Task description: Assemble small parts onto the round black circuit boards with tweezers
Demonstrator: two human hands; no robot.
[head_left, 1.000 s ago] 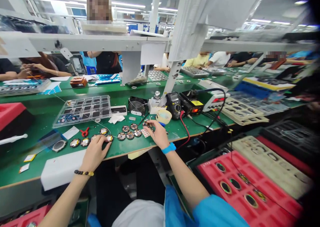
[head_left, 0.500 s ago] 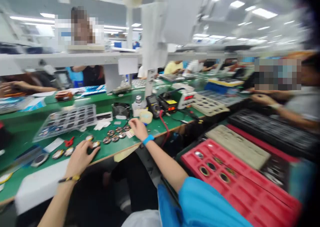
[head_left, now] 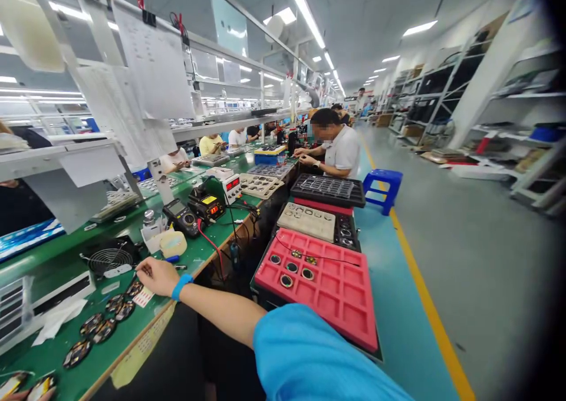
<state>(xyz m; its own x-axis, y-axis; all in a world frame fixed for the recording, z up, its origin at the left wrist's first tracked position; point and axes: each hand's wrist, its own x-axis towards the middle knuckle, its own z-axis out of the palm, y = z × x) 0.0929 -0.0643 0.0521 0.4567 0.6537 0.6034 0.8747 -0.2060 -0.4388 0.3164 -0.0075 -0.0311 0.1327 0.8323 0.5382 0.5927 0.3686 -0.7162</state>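
Observation:
My right hand (head_left: 158, 277), with a blue wristband, reaches over the green bench. Its fingers are bent and pinched at a round circuit board (head_left: 134, 288), the last of a cluster, partly hidden by the fingertips. Below them lies a small white label sheet with red marks (head_left: 144, 297). Several more round circuit boards (head_left: 104, 331) lie to the left. Of my left hand (head_left: 45, 395), only fingertips show at the bottom left edge. They are closed at a round circuit module (head_left: 41, 385) with a whitish-yellow part. Another such module (head_left: 13, 383) lies beside it.
Behind my right hand are a tape roll (head_left: 173, 243), a multimeter (head_left: 182, 217), a soldering station (head_left: 206, 205) and a fan (head_left: 109, 256). At right, a red foam tray (head_left: 329, 283) holds several round parts. A co-worker (head_left: 338, 144) sits beyond, near a blue stool (head_left: 382, 189).
My view has swung to the right, showing the aisle and shelves. My left hand has nearly left the picture at the bottom left. My right hand stays at the cluster of round boards.

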